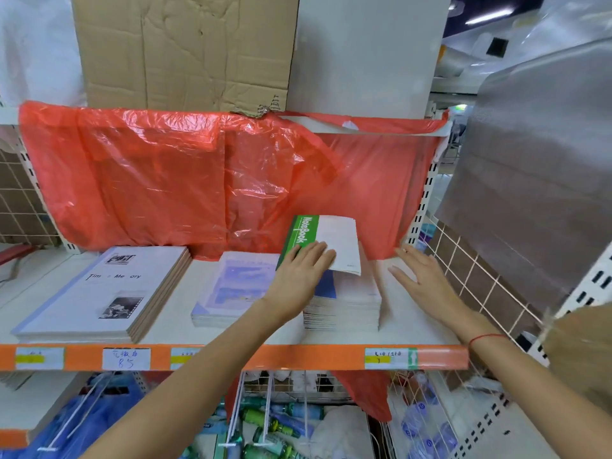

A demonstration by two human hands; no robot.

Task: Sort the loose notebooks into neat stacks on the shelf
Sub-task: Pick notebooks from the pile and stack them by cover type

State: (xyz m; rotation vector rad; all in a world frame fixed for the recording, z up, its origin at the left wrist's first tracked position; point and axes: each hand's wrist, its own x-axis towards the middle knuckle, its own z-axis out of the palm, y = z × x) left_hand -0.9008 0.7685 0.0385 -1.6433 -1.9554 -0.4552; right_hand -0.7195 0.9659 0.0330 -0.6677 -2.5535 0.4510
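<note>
Nearest the camera, the person's two forearms reach over the orange shelf edge [231, 354] with its price labels. The left hand [303, 271] lies flat, fingers straight and uncurled, pressing on a green-and-white notebook [331, 241] that sits on top of the right-hand stack [344, 303]. The right hand [419, 276] hovers just beside that stack, open with fingers spread and holding nothing; whether it touches the shelf board cannot be told.

The top notebook lies askew, its far end running out past the back of the stack toward the red plastic sheet [198, 180], so it is not squared with the pile beneath. The likely trouble is here: a push from the flat palm alone could slide it further off line or drag the thin books under it, fanning the stack's edges. With nothing bracing the right side, the pile could shear toward the wire grid.

To the left, a middle stack [228, 288] of pale blue notebooks and a larger stack [109, 293] of white-covered books lie well apart and look tidy. Behind, the hanging plastic could catch a book pushed too deep.
</note>
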